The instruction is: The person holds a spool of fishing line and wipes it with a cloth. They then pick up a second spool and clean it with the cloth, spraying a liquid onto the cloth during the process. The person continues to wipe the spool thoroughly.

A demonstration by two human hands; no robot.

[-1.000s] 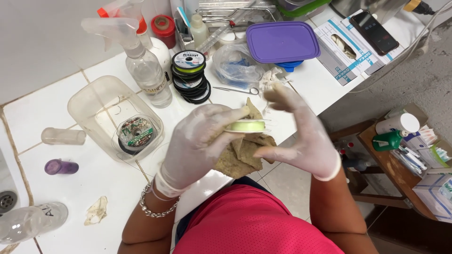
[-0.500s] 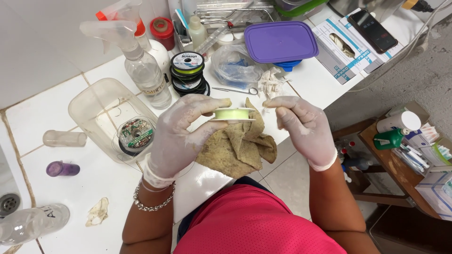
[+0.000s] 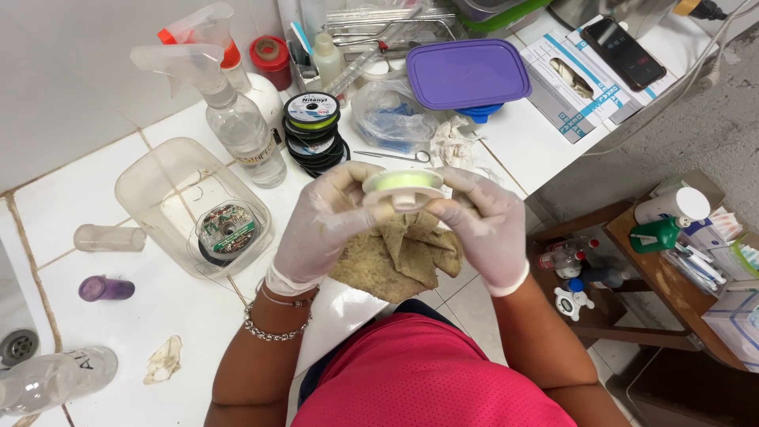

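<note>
Above the desk (image 3: 182, 332) edge, both gloved hands hold one spool of yellow-green line (image 3: 404, 184) between them — left hand (image 3: 328, 225) closed on its left rim, right hand (image 3: 478, 221) closed on its right rim. Spool lies flat, flanges level, winding axis roughly vertical; neither hand is nearer than the other. Directly beneath sits a crumpled tan cloth (image 3: 399, 257). Further spools (image 3: 312, 130) stand stacked behind — well apart, beside a clear spray bottle (image 3: 237, 126).
</note>
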